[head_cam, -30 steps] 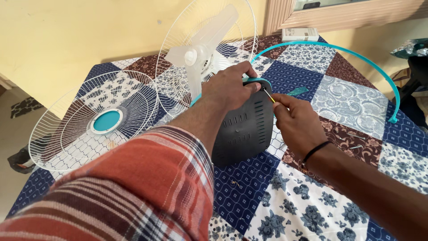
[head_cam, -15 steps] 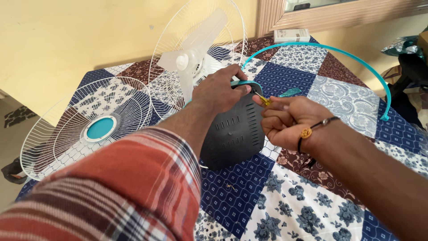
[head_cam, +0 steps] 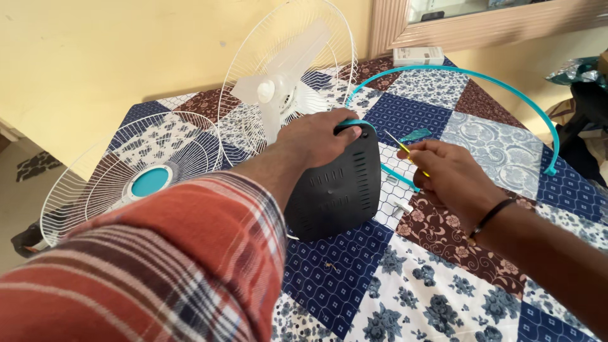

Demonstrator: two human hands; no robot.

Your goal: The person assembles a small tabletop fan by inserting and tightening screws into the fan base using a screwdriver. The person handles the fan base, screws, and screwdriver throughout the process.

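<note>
Now the left hand (head_cam: 316, 136) clamps the top of the black vented plastic fan motor cover (head_cam: 335, 190), which lies on the patchwork cloth (head_cam: 443, 297). Fingers of the right hand (head_cam: 446, 177) pinch a thin yellow-handled screwdriver (head_cam: 405, 152), its tip apparently off the cover. Steadying the cover and seating the tip squarely would serve best.

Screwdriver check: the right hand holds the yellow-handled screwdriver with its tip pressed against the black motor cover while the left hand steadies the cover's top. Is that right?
Not quite. In the head view the screwdriver in the right hand is clear of the black motor cover, its tip in the air beside it. The rest holds: the left hand rests on the cover's top.
</note>
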